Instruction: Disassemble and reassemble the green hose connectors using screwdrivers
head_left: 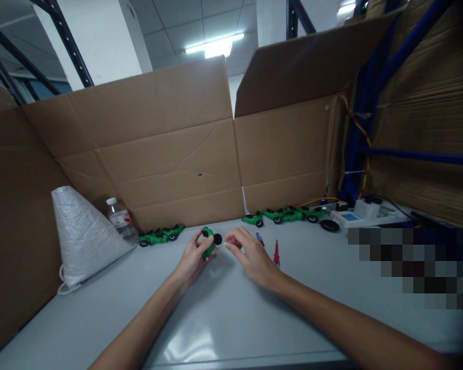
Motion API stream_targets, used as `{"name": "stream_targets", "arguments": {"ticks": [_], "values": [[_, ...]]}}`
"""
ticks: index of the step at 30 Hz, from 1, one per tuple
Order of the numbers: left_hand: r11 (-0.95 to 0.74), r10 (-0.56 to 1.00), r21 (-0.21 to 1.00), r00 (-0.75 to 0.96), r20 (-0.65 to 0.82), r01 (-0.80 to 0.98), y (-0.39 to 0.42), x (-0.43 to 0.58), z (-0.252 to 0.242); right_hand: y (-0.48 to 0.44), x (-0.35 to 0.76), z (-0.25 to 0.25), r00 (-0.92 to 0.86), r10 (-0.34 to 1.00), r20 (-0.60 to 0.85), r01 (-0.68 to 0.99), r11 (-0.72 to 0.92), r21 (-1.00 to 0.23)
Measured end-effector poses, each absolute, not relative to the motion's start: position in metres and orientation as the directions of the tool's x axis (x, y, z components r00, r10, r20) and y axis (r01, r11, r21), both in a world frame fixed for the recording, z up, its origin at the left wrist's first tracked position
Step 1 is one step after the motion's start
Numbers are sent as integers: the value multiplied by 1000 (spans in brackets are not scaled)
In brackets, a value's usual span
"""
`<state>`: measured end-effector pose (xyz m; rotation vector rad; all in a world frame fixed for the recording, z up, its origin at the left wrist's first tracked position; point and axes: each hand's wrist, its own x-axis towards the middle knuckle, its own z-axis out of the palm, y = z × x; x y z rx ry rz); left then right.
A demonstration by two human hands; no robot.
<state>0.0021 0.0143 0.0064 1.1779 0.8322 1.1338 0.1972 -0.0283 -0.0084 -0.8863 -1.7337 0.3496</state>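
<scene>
Cardboard wall (165,154): stands well beyond the fingers (237,236) of both hands.
Table (231,324): lies grey beneath all the fingers.
Right forearm (332,313): slants in from the lower right, behind its fingers.
Left forearm (139,324): rises from the lower left, angled inward toward its fingers.
White bag (83,236): leans well to the left of the left fingers.
Power strip (370,213): lies far right of the right fingers.
Right row of green toy cars (291,215): beyond and right of the right fingers.
Right hand (252,257): bent at the wrist, fingers curled, tips near the thumb; I cannot tell whether they pinch anything.
Left hand (189,262): turned inward, thumb and fingers pinching the held car.
Bottle (120,220): left of the left fingers, beside the bag.
Left row of green cars (161,236): just beyond and left of the left fingers.
Held car (207,248): green, tilted between the left fingers.
Red tool (277,253): right of the right fingers.
Black wheel (217,239): on the held car, facing the right fingertips, apart from them.
</scene>
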Motion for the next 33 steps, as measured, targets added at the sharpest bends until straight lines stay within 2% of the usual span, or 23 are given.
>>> {"name": "stream_targets", "arguments": {"ticks": [12, 23, 33], "values": [[46, 944, 975, 328, 28, -217, 12, 3, 5, -23, 197, -14, -92, 709, 699, 402, 669, -625], [70, 947, 978, 320, -4, -196, 10, 3, 2, -21, 198, -17, -100, 713, 694, 444, 656, -610], [52, 938, 981, 347, 16, -185, 13, 2, -2, -21, 200, -15, -101, 721, 686, 453, 647, -614]]}}
